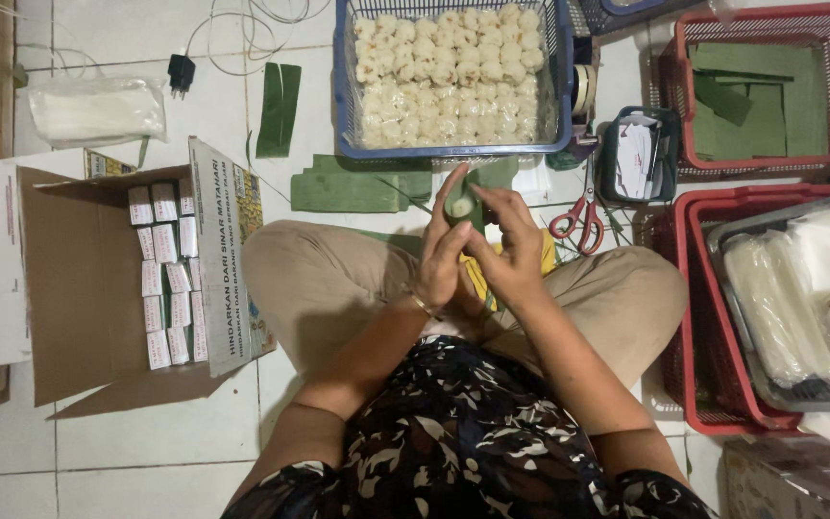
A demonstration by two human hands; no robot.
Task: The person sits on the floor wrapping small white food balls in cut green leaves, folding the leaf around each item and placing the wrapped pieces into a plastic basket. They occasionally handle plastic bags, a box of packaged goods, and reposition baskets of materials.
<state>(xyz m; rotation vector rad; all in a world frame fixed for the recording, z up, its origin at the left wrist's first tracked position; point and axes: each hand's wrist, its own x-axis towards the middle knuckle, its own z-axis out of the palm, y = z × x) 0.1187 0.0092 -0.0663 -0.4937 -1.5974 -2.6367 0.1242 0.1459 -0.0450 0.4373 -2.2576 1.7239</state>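
Head view: the person sits cross-legged on the tiled floor, both hands raised over the lap. The left hand is closed around a small green leaf roll with pale filling showing at its top, and the right hand pinches and folds the leaf edge beside it (fingers touching the roll). The wrapping step looks to be in hand; closing it calls for a firm tuck. A blue basket of white pieces lies ahead, red-handled scissors just right
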